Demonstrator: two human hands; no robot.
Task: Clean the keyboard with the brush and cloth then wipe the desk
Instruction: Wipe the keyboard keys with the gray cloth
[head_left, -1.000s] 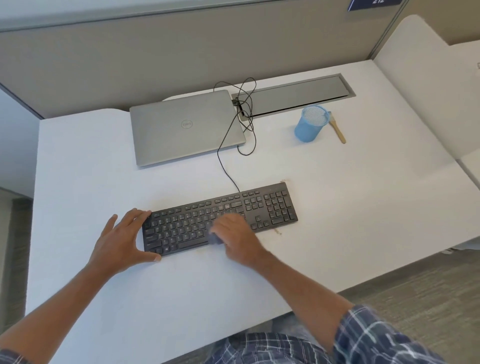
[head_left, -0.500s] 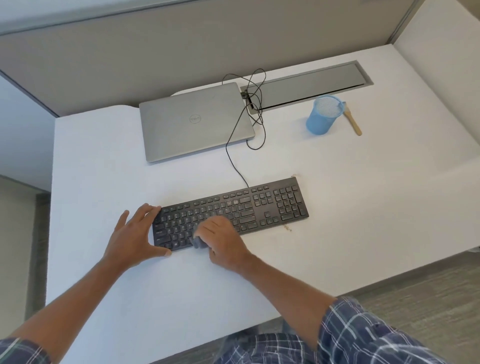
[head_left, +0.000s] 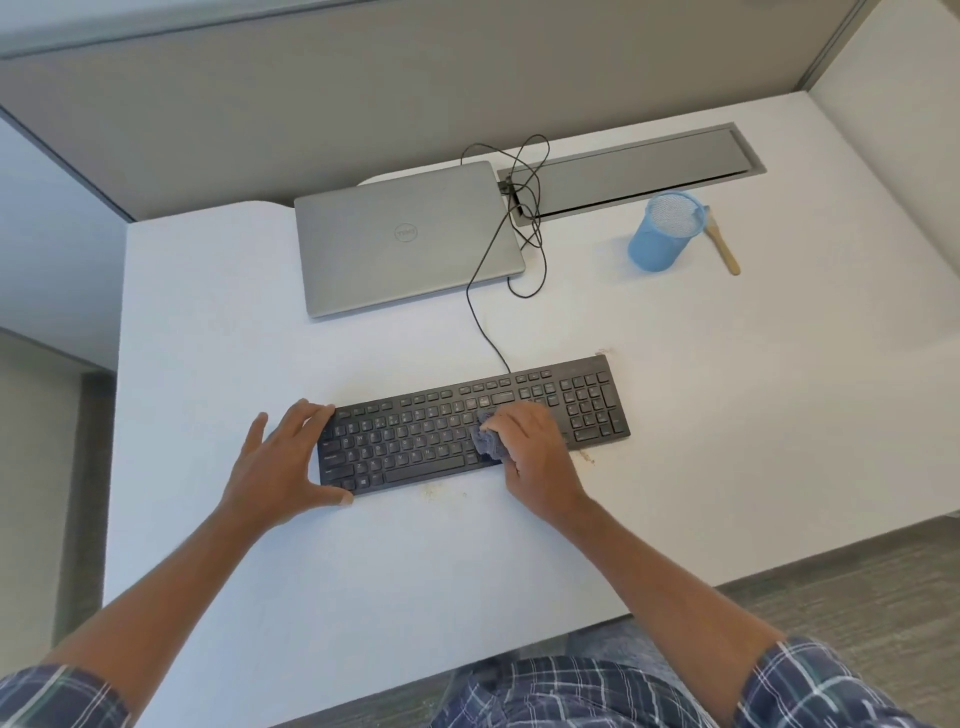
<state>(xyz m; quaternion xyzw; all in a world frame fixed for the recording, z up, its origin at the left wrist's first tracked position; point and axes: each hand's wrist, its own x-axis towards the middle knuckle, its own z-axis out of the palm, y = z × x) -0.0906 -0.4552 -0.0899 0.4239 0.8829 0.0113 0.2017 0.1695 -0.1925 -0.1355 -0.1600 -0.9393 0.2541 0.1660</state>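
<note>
A black keyboard (head_left: 415, 436) lies across the middle of the white desk (head_left: 727, 415). My left hand (head_left: 283, 462) holds its left end, fingers along the far corner and thumb at the near edge. My right hand (head_left: 535, 457) grips a bunched grey-blue cloth (head_left: 488, 441) and presses it onto the keys right of the keyboard's centre. The brush's wooden handle (head_left: 723, 249) lies at the back right, its bristle end hidden behind a blue mesh cup (head_left: 657, 239).
A closed silver laptop (head_left: 405, 239) sits behind the keyboard, with a looped black cable (head_left: 524, 218) beside it running to a grey cable tray (head_left: 639, 171). Brownish crumbs (head_left: 431, 491) dot the desk along the keyboard's near edge. Partition walls close the back and right.
My right hand has carried the cloth rightward along the keys, from left of centre toward the number pad. The left hand keeps its hold on the left end.
</note>
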